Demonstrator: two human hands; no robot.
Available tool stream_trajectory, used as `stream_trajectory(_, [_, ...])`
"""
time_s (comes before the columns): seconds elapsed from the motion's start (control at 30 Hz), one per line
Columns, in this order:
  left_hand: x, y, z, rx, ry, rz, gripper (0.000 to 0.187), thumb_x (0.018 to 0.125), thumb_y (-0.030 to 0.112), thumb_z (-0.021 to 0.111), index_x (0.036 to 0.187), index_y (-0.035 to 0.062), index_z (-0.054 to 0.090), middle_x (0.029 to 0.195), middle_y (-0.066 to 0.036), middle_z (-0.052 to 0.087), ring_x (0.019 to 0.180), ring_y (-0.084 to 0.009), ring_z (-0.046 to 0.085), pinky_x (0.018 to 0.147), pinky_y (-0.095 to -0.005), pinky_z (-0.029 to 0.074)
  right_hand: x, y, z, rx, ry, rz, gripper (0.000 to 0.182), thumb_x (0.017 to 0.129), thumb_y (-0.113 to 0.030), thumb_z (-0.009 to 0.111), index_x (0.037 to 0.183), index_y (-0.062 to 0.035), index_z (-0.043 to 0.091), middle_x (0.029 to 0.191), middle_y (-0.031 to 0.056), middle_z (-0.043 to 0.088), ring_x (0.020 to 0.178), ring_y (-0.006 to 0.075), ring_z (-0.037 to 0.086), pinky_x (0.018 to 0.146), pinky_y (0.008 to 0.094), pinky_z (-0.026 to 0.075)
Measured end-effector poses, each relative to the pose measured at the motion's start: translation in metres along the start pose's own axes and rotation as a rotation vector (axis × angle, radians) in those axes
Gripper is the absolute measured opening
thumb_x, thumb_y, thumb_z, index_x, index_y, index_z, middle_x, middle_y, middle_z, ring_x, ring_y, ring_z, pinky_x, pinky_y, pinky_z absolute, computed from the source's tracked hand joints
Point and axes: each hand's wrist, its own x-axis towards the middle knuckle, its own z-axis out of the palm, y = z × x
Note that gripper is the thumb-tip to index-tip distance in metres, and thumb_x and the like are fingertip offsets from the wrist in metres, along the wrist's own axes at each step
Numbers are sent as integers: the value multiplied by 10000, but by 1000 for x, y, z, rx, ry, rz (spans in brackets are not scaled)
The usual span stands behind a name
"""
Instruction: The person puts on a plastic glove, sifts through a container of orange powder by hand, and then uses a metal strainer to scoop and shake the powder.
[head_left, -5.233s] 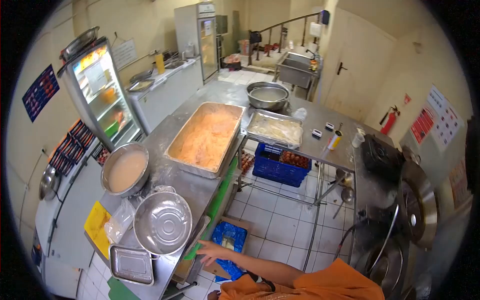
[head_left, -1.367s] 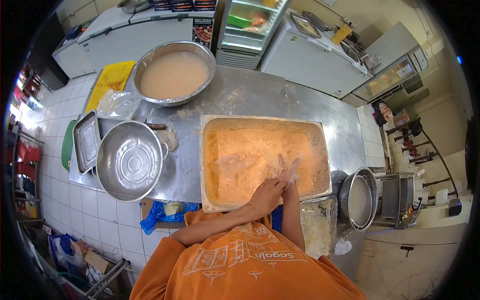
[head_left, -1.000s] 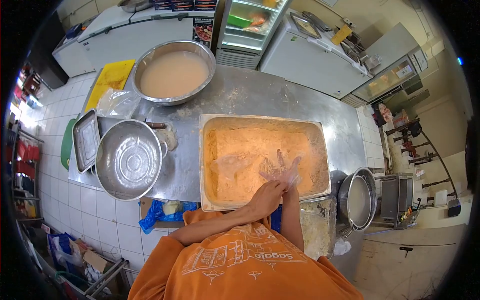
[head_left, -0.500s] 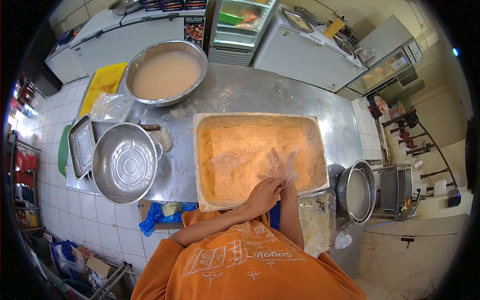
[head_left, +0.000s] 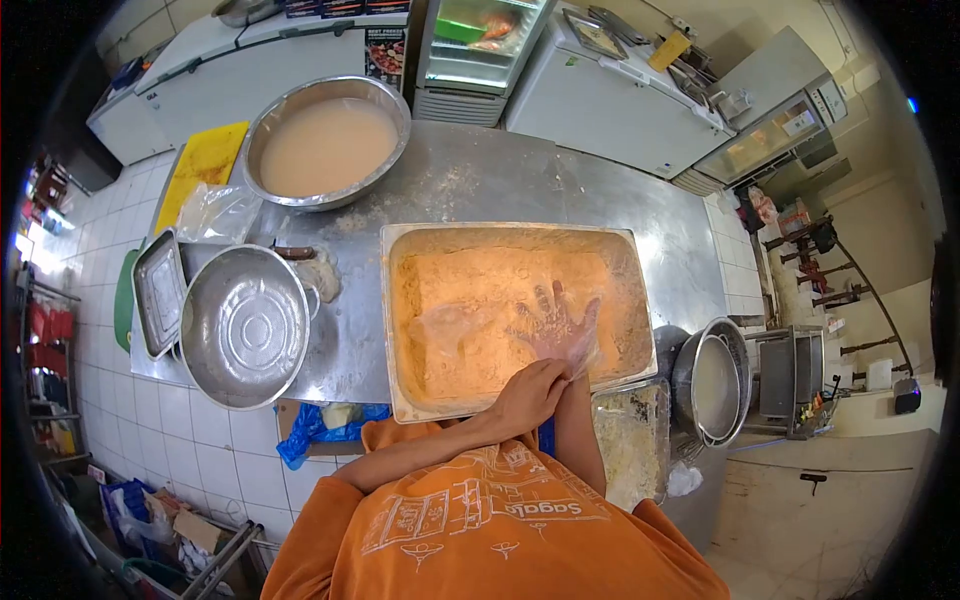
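Note:
A clear plastic glove (head_left: 578, 350) covers my right hand (head_left: 560, 325), which is spread open, palm up, with flour-like specks on it. It hovers over the orange-tinted powder (head_left: 480, 370) in a deep metal tray (head_left: 640, 300). My left hand (head_left: 530, 395) reaches across to my right wrist, its fingers closed on the glove's cuff. A second clear plastic glove (head_left: 445, 325) appears to lie on the powder in the tray's left half.
A bowl of cloudy liquid (head_left: 330, 150) and a yellow cutting board (head_left: 200, 170) stand at the back left. Left of the tray sits an empty metal pot (head_left: 250, 325). A strainer-like basin (head_left: 715, 385) and a crusted tray (head_left: 635, 440) are at the right.
My right hand's fingers have spread apart and the palm has opened out. My left hand stays at the right wrist. The view has shifted slightly.

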Motion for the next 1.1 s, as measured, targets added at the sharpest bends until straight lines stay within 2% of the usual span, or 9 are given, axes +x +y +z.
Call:
stream_trajectory(0.27, [19,-26,-19,329,366,29,200,856,74,581,1039,9,534,956,-197,583,884,-378,578,767,-448,478,-16,36,18,-477,261,-134,368,1031,-257,450,1258,25,520,1293,143,549,1208,211,519,1029,319,432])
stream_trajectory(0.47, [16,-24,-18,359,373,13,163,858,56,570,1001,-1,518,893,-194,549,849,-385,560,748,-452,469,-54,48,24,-524,278,-255,303,1013,-95,449,1273,53,502,1306,134,548,1222,188,513,1072,321,398])
stream_trajectory(0.53, [16,-32,-20,355,432,13,120,870,58,564,961,4,509,848,-190,539,830,-388,553,734,-458,464,-74,44,33,-1381,147,-390,314,1002,-70,460,1280,71,493,1321,138,540,1218,189,524,1059,322,422])
stream_trajectory(0.6, [21,-41,-40,360,485,-49,105,873,61,552,949,4,507,866,-198,548,843,-389,559,731,-464,468,-82,43,39,-1479,131,-348,325,992,-76,486,1282,69,507,1288,134,563,1177,187,555,1011,308,452])
stream_trajectory(0.67, [21,-60,-54,462,447,-219,108,873,72,543,946,1,508,896,-213,553,875,-391,561,727,-466,474,-88,40,38,-829,297,-117,334,984,-112,526,1277,46,543,1206,123,615,1098,181,605,928,281,488])
stream_trajectory(0.8, [8,-88,-87,810,362,-437,144,848,85,558,970,21,516,936,-205,595,907,-378,599,743,-458,509,-49,22,49,-1324,474,-458,225,970,-132,565,1121,8,657,886,89,690,851,148,649,762,269,518])
stream_trajectory(0.93, [2,-99,-102,1055,295,-653,235,811,101,623,1032,38,572,987,-163,626,970,-288,621,782,-372,534,-6,32,46,-1632,198,-356,254,919,-121,632,1146,-8,644,932,95,680,857,188,651,765,287,517])
stream_trajectory(1.0, [3,-119,-103,918,334,-608,183,815,81,582,971,17,511,893,-229,626,854,-362,646,719,-454,533,2,53,68,-1631,86,-181,323,874,-88,666,1188,-27,623,1025,107,665,947,239,643,829,323,510])
stream_trajectory(1.1, [4,-122,-102,804,329,-600,200,807,84,598,967,4,507,879,-248,636,816,-380,654,720,-465,526,21,75,61,-2130,-312,-582,472,784,-49,707,1239,-54,581,1211,117,586,1100,310,555,918,395,462])
